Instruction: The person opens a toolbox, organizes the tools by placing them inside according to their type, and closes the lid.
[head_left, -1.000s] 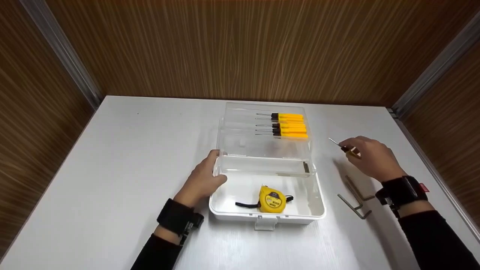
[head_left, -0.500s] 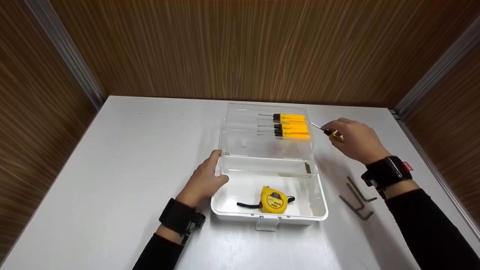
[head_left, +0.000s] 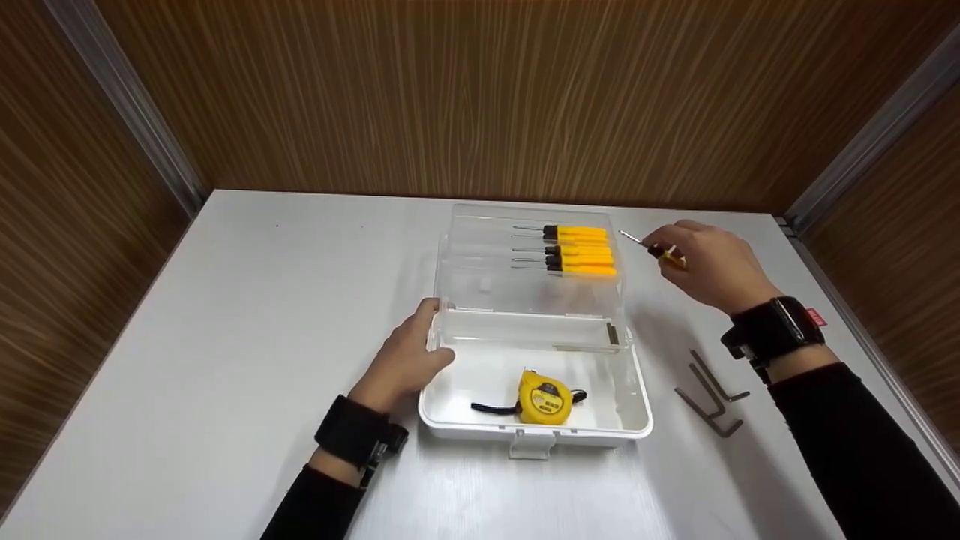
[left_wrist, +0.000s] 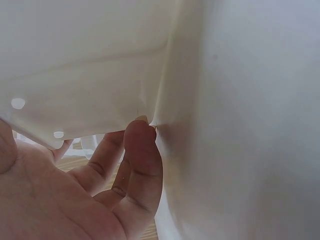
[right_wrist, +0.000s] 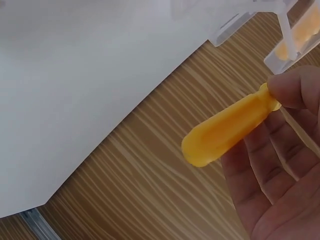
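Just right of the open lid, a small yellow-handled screwdriver (head_left: pixel 658 251), pinched at its dark collar by the right hand (head_left: pixel 712 266), thin metal tip pointing left toward the lid's rim, held in the air above the tabletop (head_left: pixel 262 315). Same screwdriver in the right wrist view (right_wrist: pixel 227 132): yellow handle sticking out free, thumb and fingers (right_wrist: pixel 295 87) closed round the narrow end. Inside the clear lid (head_left: pixel 480 285), four matching screwdrivers (head_left: pixel 574 251) lying in a row, handles to the right, blades to the left. Nearer, the white box (head_left: pixel 634 409) with a yellow tape measure (head_left: pixel 545 399) on its floor, black strap trailing left. At the box's left wall, the left hand (head_left: pixel 401 360), resting against the rim near the hinge corner, fingers loosely curved along it rather than clamped; in the left wrist view only fingertips (left_wrist: pixel 142 150) against white plastic. Out on the tabletop to the right, well apart from the box, a few hex keys (head_left: pixel 709 397) lying loose.

Judging by that layout: four screwdrivers stowed, tape measure stowed, a fifth screwdriver nearly at the lid but not yet in it, hex keys untouched. Seemingly past halfway, with the held tool and the keys left over.
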